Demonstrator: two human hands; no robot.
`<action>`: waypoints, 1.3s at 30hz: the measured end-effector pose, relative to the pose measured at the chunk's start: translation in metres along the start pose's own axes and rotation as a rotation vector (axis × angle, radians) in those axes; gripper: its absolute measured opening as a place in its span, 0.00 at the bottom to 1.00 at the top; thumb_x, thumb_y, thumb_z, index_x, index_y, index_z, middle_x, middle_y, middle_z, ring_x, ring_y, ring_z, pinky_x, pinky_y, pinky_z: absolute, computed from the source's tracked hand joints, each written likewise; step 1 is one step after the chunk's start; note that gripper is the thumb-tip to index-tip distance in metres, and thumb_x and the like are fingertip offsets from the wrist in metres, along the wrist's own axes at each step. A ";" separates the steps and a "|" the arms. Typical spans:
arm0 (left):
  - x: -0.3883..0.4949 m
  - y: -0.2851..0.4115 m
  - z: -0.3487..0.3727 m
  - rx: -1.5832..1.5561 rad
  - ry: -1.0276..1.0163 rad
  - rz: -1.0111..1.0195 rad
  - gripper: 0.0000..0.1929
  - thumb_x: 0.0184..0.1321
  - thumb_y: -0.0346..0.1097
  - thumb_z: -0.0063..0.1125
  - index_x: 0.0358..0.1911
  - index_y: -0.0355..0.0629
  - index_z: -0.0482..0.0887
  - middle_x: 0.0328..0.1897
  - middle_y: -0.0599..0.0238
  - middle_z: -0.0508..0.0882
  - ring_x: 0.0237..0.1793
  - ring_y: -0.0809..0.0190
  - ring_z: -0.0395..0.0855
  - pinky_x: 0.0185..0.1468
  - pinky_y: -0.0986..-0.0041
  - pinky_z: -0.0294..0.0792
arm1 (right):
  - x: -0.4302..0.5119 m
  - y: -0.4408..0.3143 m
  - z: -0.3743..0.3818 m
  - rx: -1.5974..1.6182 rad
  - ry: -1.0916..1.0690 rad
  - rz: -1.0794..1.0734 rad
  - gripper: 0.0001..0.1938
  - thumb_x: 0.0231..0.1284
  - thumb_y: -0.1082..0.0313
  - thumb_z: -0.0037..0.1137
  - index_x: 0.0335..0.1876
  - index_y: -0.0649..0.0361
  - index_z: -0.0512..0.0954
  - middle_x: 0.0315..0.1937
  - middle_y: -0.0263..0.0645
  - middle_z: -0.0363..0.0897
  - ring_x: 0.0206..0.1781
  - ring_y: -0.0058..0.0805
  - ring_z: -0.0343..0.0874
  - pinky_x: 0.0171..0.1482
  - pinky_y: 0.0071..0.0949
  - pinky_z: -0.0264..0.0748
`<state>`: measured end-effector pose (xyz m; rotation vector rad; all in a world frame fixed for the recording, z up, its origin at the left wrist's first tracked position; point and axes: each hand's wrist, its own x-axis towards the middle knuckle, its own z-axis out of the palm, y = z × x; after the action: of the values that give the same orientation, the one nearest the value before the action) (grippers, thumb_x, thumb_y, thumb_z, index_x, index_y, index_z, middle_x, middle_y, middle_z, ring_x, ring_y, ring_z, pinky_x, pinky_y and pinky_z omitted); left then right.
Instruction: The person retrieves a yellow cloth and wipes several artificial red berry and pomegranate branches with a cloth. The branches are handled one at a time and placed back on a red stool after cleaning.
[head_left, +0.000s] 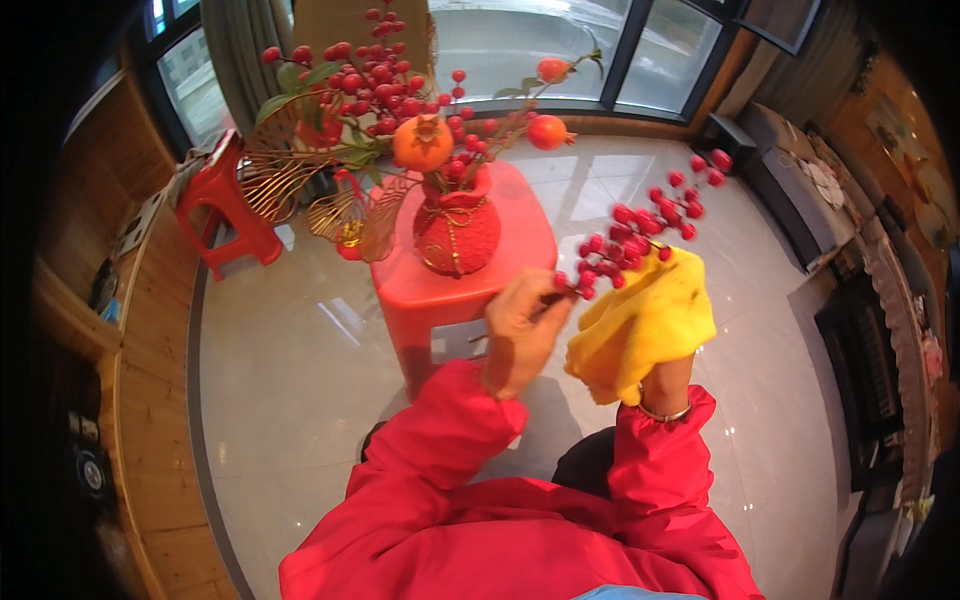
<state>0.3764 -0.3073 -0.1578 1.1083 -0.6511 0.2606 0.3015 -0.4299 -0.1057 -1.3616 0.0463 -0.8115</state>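
My left hand (525, 330) grips the lower stem of a red berry branch (637, 229), which slants up to the right. A yellow cloth (645, 326) covers most of my right hand (667, 375), just below and beside the berries; its fingers are hidden under the cloth. Ahead of my left hand, a red textured vase (457, 236) with a gold cord stands on a red plastic stool (517, 225). It holds more red berries, orange artificial pomegranates (424, 142), green leaves and gold wire fan-shaped ornaments (281, 184).
Another red plastic stool (225, 202) stands at the left, near a wooden cabinet (161, 397). A grey sofa (802, 195) is at the right. Large windows (525, 45) lie beyond the stools, and glossy tiles (285, 405) cover the floor.
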 end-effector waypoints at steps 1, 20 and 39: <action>-0.003 0.003 0.001 0.038 -0.043 -0.048 0.11 0.52 0.17 0.61 0.38 0.37 0.81 0.34 0.62 0.80 0.33 0.67 0.80 0.36 0.77 0.71 | -0.002 0.002 0.002 -0.103 -0.087 -0.112 0.19 0.60 0.74 0.57 0.56 0.65 0.70 0.45 0.34 0.75 0.45 0.22 0.74 0.50 0.24 0.72; 0.001 0.006 -0.007 0.670 -0.036 0.416 0.16 0.43 0.18 0.64 0.37 0.43 0.84 0.38 0.59 0.82 0.33 0.54 0.83 0.35 0.69 0.75 | -0.029 0.034 -0.005 0.253 -0.040 0.069 0.19 0.63 0.70 0.56 0.58 0.62 0.66 0.51 0.37 0.74 0.51 0.24 0.75 0.52 0.27 0.74; -0.008 -0.010 0.014 0.156 -0.146 -0.122 0.10 0.54 0.20 0.60 0.41 0.35 0.81 0.33 0.59 0.81 0.32 0.61 0.82 0.37 0.74 0.73 | -0.001 0.042 -0.031 0.138 -0.023 -0.008 0.15 0.57 0.76 0.60 0.50 0.66 0.75 0.44 0.36 0.80 0.45 0.24 0.79 0.48 0.25 0.76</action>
<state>0.3696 -0.3232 -0.1658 1.3206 -0.6983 0.1282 0.3064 -0.4558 -0.1508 -1.2413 -0.0331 -0.7914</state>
